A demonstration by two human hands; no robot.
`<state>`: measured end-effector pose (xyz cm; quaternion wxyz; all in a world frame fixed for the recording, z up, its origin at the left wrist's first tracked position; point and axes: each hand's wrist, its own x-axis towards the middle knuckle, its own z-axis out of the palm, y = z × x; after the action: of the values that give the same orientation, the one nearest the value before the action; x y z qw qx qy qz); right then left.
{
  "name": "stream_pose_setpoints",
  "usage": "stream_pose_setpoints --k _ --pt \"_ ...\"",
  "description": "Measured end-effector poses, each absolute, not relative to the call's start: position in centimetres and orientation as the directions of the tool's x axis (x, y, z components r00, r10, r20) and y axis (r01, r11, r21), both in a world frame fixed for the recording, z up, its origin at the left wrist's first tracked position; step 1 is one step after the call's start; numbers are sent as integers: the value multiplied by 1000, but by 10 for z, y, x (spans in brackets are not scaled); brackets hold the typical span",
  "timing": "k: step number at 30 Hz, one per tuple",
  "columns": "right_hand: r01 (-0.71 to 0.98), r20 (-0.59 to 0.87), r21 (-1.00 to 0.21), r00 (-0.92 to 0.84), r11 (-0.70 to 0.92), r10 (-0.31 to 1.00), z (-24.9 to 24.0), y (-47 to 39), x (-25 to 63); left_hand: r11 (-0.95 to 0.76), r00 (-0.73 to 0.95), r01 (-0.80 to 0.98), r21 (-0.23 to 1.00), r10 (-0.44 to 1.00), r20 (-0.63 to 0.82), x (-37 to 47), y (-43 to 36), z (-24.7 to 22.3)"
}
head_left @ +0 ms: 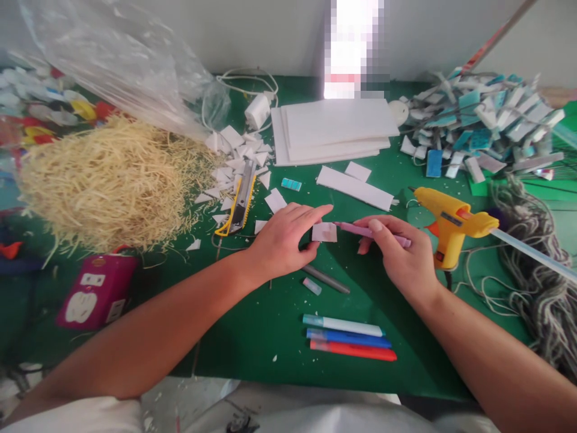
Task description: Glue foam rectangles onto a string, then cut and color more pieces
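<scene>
My left hand (288,237) pinches the left edge of a small white foam piece (325,233) that has faint pink marks on it. In my right hand (399,249) is a pink marker (360,230), its tip pointing left, close to the piece's right edge. Below them lie a dark grey rod (327,279) and a small clear marker cap (312,286). Nearer to me are a white-and-teal marker (345,325), a blue marker (349,338) and a red marker (354,350), side by side on the green table (252,337).
A yellow utility knife (241,201) lies left among white scraps, by a straw pile (108,180). White foam sheets (338,129) are at the back. To the right are a yellow glue gun (453,222), grey yarn (532,270) and heaped blue-and-white pieces (487,120).
</scene>
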<state>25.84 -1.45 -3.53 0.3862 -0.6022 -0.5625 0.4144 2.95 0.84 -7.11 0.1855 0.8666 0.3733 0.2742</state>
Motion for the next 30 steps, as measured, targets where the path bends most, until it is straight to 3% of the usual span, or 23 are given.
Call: stream_pose_setpoints --k 16,30 --pt "372 -128 -920 18 -125 992 -32 -15 257 -678 572 538 500 730 374 29 9 -71" --pt "339 -82 -936 42 -92 996 -36 -14 260 -675 568 533 511 733 375 29 9 -73"
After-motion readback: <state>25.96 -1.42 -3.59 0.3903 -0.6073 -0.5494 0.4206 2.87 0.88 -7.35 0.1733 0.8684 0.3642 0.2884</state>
